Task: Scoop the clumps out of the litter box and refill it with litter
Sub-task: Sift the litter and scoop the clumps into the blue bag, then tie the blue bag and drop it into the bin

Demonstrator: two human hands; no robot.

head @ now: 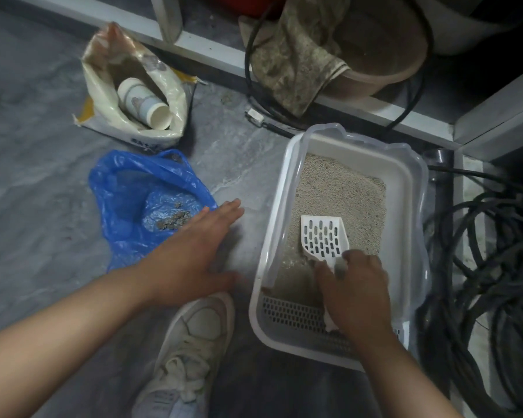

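Head view, right hand (355, 292) gripping scoop (323, 236) (over litter), left hand (194, 254) spread flat, holding nothing

White slotted scoop (323, 236) on beige litter (344, 188), blue bag (124, 206), grey marbled floor (34, 116).

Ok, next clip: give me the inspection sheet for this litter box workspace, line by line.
Surface: grey marbled floor, some dust near the wall.
Job's things: litter box holding litter; slotted scoop lying in it; blue bag open, with clumps inside; litter sack open, a white bottle in it.
Clutter: dirty cloth draped over a brown tub; white shoe.
Hands: left hand flat, fingers straight, beside the bag; right hand grips the scoop's handle.
Cables: black cables coiled right of the box; one along the wall.
Surroundings: white frame behind.
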